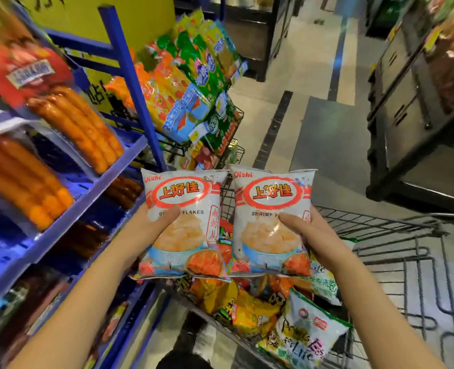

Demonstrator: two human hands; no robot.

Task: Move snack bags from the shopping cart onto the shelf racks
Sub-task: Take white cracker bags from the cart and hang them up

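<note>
Two bags up at once here: the left hand [154, 222] grips the left shrimp flakes bag [185, 193] by its left edge, thumb pressed across the front just under the red logo and the other fingers hidden behind the pack. The right hand [311, 235] mirrors it on the right shrimp flakes bag [268, 193], thumb lying over the printed words and fingers wrapped behind the right edge. Both bags stand upright, fronts to the camera, side by side and nearly touching at their inner edges. Most of each pack sits above and inward of the hand holding it. They are held in the air over the front of the shopping cart [396, 235], where a heap of mixed snack bags [252, 310] lies below them. Ahead and to the left stands the wire rack [231, 145], its tiers packed with orange, green and yellow snack packs [188, 102]. On the far left, blue shelves [108, 171] carry sausage packs [74, 123], blurred.
</note>
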